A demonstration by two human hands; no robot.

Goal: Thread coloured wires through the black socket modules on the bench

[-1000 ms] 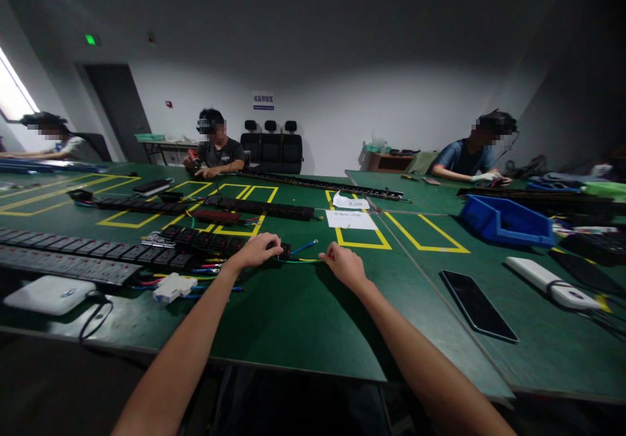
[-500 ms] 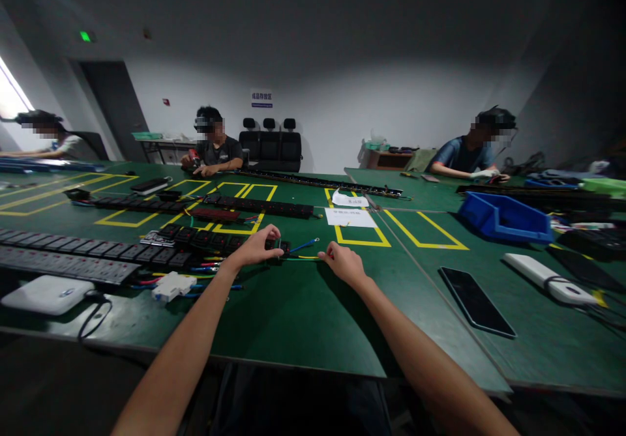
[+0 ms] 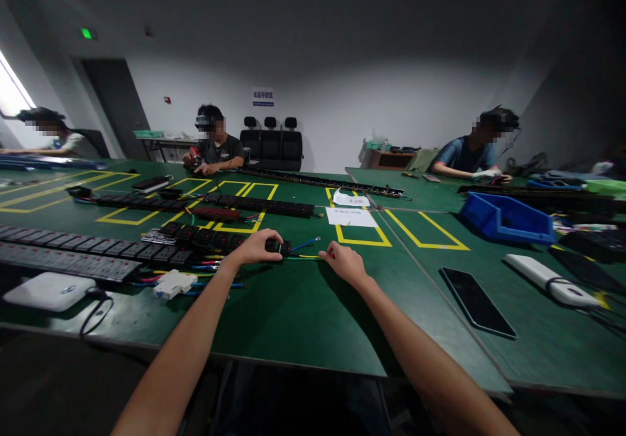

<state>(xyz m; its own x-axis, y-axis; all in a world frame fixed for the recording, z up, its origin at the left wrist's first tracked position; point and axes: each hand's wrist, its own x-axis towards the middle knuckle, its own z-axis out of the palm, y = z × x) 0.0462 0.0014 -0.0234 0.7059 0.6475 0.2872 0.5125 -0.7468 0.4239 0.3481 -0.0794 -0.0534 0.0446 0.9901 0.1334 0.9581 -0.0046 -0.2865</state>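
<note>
Green table (image 3: 293,332) spreads out under my forearms, marked with yellow tape outlines (image 3: 443,247). Across it sit co-workers, one in a dark T-shirt (image 3: 222,156) holding a red tool (image 3: 196,156). Long grey socket strips (image 3: 68,260) lie side by side at my left, and the black socket strip (image 3: 225,240) I have my hand at lies just beyond them, its near end pointing right. Well to my right is a blue bin (image 3: 508,221), with a white power bank (image 3: 548,279) and a dark-screened smartphone (image 3: 478,301) nearer me. A white paper sheet (image 3: 351,217) lies beyond my hands, over a tape outline.

My left hand (image 3: 257,247) is at the black strip's right end, thumb and forefinger curved into a part-open C around it; I can't tell how firmly they press, or what the small pale bit between their tips is. My right hand (image 3: 345,263) is closed, thumb and forefinger pinching the free end of the yellow-green wire (image 3: 303,258), which runs fairly straight from the strip's end. Nearer me sits a white circuit breaker (image 3: 175,283) among coloured leads. The short blue wire (image 3: 304,246) slants up from the strip, ending in a tiny ring terminal (image 3: 317,239), touched by neither hand.
</note>
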